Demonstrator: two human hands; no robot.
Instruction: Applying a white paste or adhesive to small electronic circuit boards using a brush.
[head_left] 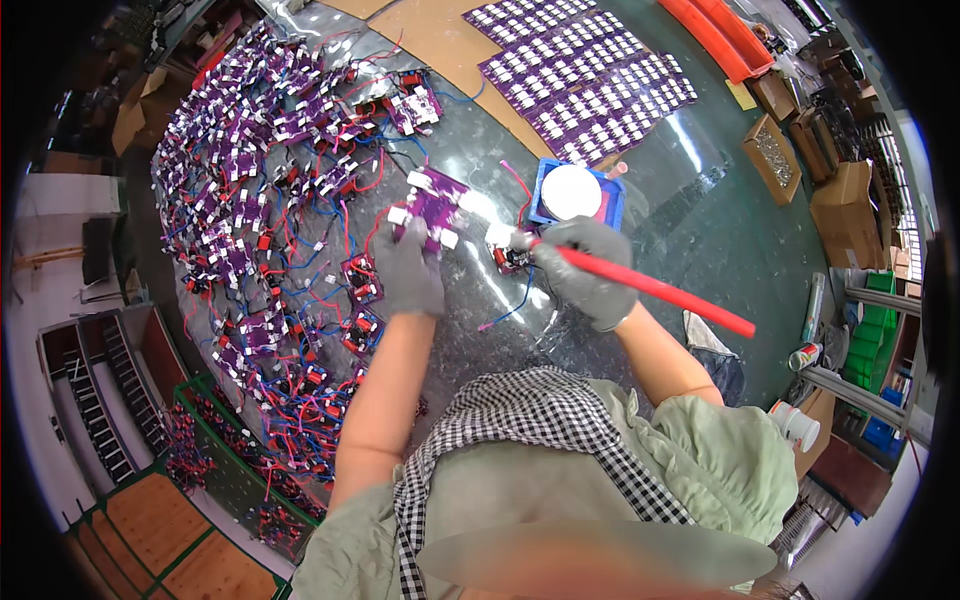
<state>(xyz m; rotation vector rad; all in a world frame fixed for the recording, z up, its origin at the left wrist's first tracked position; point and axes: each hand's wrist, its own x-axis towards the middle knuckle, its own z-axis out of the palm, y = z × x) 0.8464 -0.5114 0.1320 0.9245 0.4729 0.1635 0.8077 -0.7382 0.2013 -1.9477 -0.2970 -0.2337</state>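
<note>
Head view: glossy tabletop (690,225), boxes (850,215) rightward; purple board (437,205) in left hand (412,275), red-handled tool (665,289) in right hand (595,298).

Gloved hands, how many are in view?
2: the left hand, at center-left holding a purple board, and the right hand, holding a red-handled tool.

Two hands (413,275) (600,297), one red stick (685,294)
</note>
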